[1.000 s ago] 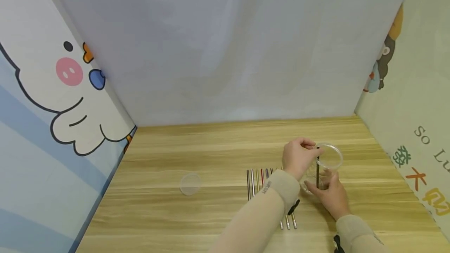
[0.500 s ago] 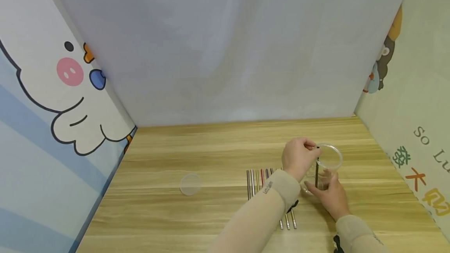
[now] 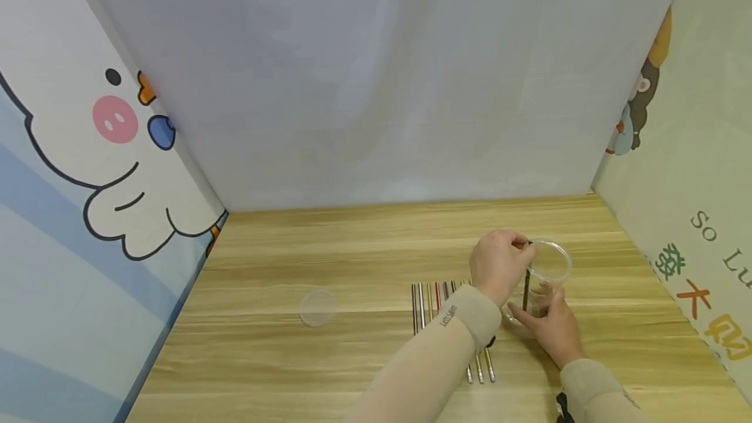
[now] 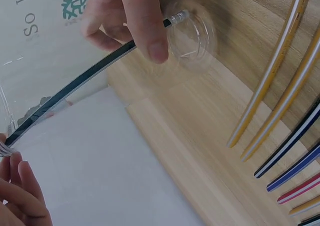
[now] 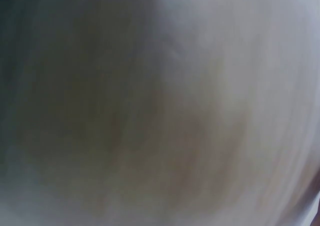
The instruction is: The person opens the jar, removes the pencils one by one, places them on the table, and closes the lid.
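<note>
A clear round container (image 3: pixel 570 266) stands on the table at the right, its ring-shaped rim uppermost. My right hand (image 3: pixel 552 328) grips it low on the side, thumb and fingers around the wall. My left hand (image 3: pixel 498 266) pinches the upper end of a black pencil (image 3: pixel 526 289) at the rim. This pencil slants down inside the container; in the left wrist view its metal-banded eraser end (image 4: pixel 179 16) lies near the container's base (image 4: pixel 192 50). The right wrist view is too blurred to read.
Several pencils (image 3: pixel 437 296) lie side by side left of the container, partly covered by my left sleeve (image 3: pixel 435 358). A translucent round lid (image 3: pixel 318 309) lies farther left on the wooden table (image 3: pixel 252 371). A pale wall panel (image 3: pixel 364 116) stands behind, with printed panels at both sides.
The black pencil and my left hand have shifted slightly left, and the pencil leans a little differently. My right hand and the container have hardly moved.
</note>
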Tool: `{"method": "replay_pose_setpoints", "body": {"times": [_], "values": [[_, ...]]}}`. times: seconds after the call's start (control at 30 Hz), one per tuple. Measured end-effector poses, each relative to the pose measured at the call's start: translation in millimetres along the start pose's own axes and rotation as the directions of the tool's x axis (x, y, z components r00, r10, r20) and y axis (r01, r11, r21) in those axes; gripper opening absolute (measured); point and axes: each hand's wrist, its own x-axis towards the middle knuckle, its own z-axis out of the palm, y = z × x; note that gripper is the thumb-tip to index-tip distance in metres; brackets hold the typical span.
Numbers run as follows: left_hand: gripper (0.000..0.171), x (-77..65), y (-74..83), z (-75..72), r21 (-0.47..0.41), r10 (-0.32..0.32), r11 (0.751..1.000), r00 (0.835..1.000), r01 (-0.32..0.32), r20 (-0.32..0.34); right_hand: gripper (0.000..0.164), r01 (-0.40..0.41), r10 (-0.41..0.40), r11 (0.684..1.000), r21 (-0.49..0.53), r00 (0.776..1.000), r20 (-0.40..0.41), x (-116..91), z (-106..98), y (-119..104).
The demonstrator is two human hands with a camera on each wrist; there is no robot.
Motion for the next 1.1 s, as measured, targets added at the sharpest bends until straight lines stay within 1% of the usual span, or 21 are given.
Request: {"method": "replay_pose_setpoints", "body": {"times": [0.1,0.17,0.27,0.33,0.4,0.5,0.6,0.7,0.83,0.97,1.1], "values": [[0.015,-0.2,-1.9,0.9,0.036,0.058,0.998,0.998,-0.057,-0.030,0.089,-0.001,0.001,1.000,0.001,1.000,0.003,-0.4,-0.1,-0.5],[0.016,0.0,-2.5,0.9,0.024,0.066,0.998,0.997,-0.065,-0.038,0.090,-0.012,0.012,1.000,0.006,1.000,0.012,-0.8,-0.1,-0.8],[0.016,0.7,-2.3,-0.3,-0.068,0.037,0.997,0.999,-0.039,-0.037,0.091,-0.038,0.038,0.999,0.011,0.999,0.023,-1.0,-0.2,-1.3],[0.016,0.9,-1.5,-2.0,-0.125,0.017,0.992,0.999,-0.021,-0.038,0.088,-0.052,0.052,0.999,0.005,0.999,0.017,-0.8,-0.1,-1.5],[0.017,1.2,-1.0,-3.6,-0.160,0.013,0.987,0.999,-0.020,-0.046,0.084,-0.060,0.060,0.998,-0.005,0.998,0.009,-0.7,-0.1,-2.2],[0.016,1.3,-0.3,-5.5,-0.153,0.027,0.988,0.998,-0.036,-0.060,0.081,-0.067,0.067,0.998,-0.017,0.998,0.002,-1.1,-0.2,-3.6],[0.013,1.5,0.2,-7.1,-0.158,0.032,0.987,0.997,-0.042,-0.064,0.084,-0.064,0.064,0.998,-0.016,0.998,0.006,-1.7,-0.6,-5.2],[0.010,1.2,1.2,-9.2,-0.196,0.020,0.980,0.998,-0.030,-0.053,0.087,-0.050,0.051,0.999,-0.013,0.999,0.006,-1.9,-1.0,-5.9],[0.009,0.4,1.7,-12.3,-0.275,-0.002,0.961,0.999,-0.009,-0.042,0.090,-0.039,0.039,0.999,-0.004,0.999,0.009,-2.1,-1.3,-6.2],[0.013,1.4,0.0,-15.0,-0.310,0.004,0.950,0.997,-0.028,-0.079,0.092,-0.041,0.041,0.999,0.003,0.999,0.011,-2.7,-1.4,-6.4],[0.019,3.2,-3.3,-19.3,-0.297,0.038,0.952,0.992,-0.072,-0.119,0.092,-0.037,0.037,0.999,0.005,0.999,0.006,-3.0,-1.3,-6.7]]}}
